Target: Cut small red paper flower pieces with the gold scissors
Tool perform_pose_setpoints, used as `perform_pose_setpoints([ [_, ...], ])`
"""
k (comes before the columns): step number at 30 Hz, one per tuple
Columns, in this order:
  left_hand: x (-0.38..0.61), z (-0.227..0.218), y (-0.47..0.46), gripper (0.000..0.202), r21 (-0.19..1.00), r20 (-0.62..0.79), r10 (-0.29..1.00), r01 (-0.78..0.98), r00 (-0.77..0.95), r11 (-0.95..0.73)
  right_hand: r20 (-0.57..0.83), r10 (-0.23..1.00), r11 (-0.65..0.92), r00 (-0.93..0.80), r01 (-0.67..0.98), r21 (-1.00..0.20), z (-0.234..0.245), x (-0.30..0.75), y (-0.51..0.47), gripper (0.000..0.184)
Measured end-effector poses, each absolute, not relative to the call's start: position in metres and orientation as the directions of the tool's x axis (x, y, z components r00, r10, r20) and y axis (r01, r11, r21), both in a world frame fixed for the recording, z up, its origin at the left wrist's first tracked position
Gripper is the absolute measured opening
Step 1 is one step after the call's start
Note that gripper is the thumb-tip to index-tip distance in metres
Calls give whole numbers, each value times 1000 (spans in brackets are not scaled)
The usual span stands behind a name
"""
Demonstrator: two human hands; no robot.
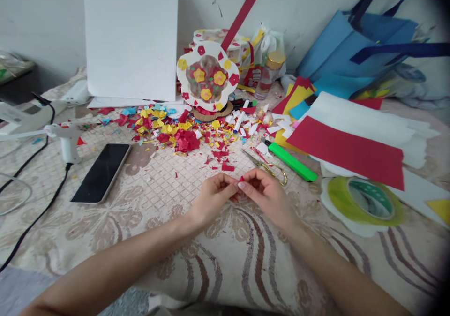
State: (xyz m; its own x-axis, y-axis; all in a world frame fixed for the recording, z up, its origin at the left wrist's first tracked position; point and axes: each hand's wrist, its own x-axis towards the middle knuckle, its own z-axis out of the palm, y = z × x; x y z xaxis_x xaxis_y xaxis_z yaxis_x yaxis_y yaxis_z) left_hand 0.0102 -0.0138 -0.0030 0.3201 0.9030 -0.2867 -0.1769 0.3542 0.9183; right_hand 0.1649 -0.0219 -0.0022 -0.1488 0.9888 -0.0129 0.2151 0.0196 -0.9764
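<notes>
Just a tiny red paper scrap [241,179]

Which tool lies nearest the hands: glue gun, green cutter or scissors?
The gold-handled scissors, just beyond the right hand; green cutter lies farther right, glue gun far left.

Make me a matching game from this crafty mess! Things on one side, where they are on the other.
Things:
1 phone
2 scissors
3 tape roll
4 red paper bit

Places:
A pinched between the left hand and right hand
B far to the right, lying flat
C left of the hands, screen dark
D just beyond the right hand

Pairs: 1-C, 2-D, 3-B, 4-A
</notes>
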Motion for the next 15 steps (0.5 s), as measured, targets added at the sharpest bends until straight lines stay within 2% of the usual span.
perform_pose_setpoints([
  [4, 9, -3, -13, 18, 929, -280, 903, -145, 325, 340, 55, 989, 96, -138, 310, -946, -1, 166, -22, 18],
  [10, 10, -4, -14, 18, 937, -278, 887, -99, 368, 335, -56, 976, 12, -210, 309, -951, 3, 169, -20, 22],
  [15, 8, -2, -12, 16, 950, -286, 855, 11, 433, 312, 25, 984, 90, -175, 374, -923, 2, 168, -21, 23],
])
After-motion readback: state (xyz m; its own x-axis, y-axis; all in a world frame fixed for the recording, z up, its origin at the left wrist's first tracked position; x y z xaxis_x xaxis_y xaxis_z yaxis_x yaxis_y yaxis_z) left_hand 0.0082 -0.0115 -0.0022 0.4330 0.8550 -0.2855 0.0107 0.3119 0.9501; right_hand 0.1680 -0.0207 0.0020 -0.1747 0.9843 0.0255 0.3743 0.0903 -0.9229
